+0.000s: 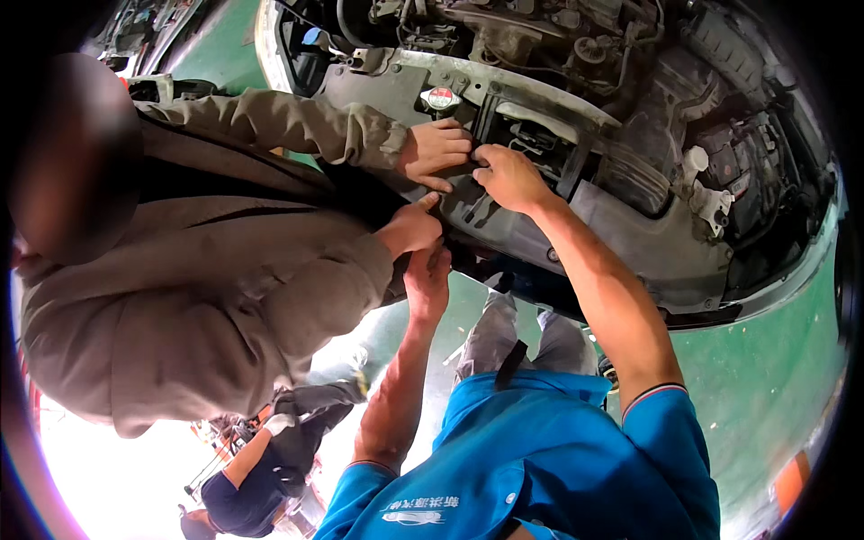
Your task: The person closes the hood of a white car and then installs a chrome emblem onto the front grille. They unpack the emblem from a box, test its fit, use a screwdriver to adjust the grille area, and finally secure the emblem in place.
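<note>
My right hand [513, 177] is over the grey top panel [621, 229] at the front of a car's engine bay. Its fingers are closed in a pinch beside the hood-latch opening, on something too small to make out. Lower down, my left hand [427, 279] reaches up to the panel's front edge. Its fingertips are mostly hidden there, just below a co-worker's hand [414, 227]. The co-worker's other hand [436, 153] lies spread on the panel, close to my right fingertips. A radiator cap [440, 99] with a red and white top stands just beyond that hand.
A co-worker in a brown jacket [198, 297] leans in close on my left. The engine [540, 45] fills the far side, with a battery [727, 166] at the right. Another person [252, 486] in dark clothes is at lower left on the green floor [765, 387].
</note>
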Available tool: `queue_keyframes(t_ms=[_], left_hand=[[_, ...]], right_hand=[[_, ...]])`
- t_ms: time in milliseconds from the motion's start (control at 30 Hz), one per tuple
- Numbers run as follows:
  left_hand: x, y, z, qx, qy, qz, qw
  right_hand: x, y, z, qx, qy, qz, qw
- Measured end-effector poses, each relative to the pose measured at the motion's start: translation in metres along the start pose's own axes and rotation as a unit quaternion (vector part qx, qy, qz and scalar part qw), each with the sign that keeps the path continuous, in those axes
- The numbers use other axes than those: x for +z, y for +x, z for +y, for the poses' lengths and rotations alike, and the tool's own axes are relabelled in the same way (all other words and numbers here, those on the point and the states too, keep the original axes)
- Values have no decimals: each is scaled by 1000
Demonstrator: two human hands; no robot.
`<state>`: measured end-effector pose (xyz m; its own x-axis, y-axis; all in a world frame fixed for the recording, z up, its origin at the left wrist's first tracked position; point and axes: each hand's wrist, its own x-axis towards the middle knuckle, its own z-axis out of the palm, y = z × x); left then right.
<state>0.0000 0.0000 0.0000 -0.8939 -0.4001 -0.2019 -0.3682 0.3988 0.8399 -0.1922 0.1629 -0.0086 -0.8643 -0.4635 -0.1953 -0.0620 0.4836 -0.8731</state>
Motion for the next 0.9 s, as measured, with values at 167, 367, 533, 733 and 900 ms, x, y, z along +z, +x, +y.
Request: queue_keyframes(t_ms=[167,367,533,733,900], left_hand=[[14,24,-32,71,-28,15,997],[-10,16,-37,58,-31,-27,997],[-5,15,-10,111,30,-44,992],[-20,43,18,136,220,-51,965],[-30,60,24,160,312,-95,932]], right_hand=[[0,15,8,-5,-45,24,999],[14,5,-35,7,-155,36,987],[21,8,-42,-6,-189,49,981],[15,28,-42,12,-131,1,991],[11,37,-41,21,-133,-27,991]])
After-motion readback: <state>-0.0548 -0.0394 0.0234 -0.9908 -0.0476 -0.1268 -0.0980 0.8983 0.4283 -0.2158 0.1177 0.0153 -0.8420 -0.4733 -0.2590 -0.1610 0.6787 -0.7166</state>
